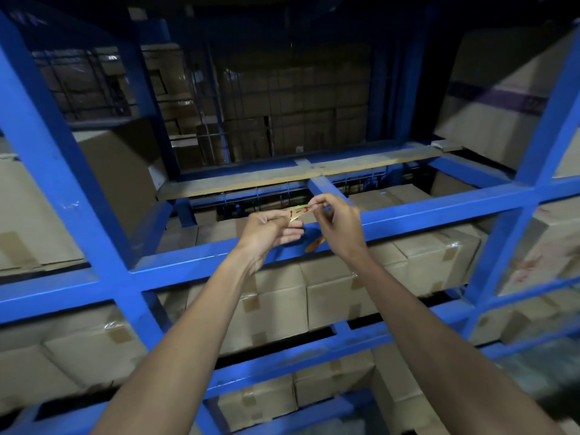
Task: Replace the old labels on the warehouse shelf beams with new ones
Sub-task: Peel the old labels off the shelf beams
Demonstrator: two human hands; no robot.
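Note:
A small yellow label (298, 212) with red handwriting "1-3" is stretched between both hands in front of a blue shelf beam (423, 211). My left hand (270, 232) pinches its lower left end. My right hand (337, 226) pinches its upper right end between thumb and fingertips. On the beam just below my hands, a scrap of orange label (314, 244) sticks out; my right wrist hides part of it.
Blue rack uprights (62, 171) and cross beams frame the bay. Taped cardboard boxes (339, 296) fill the shelves below and to both sides. A wooden board (282, 174) lies across the back of the upper level, with dark stacked boxes behind it.

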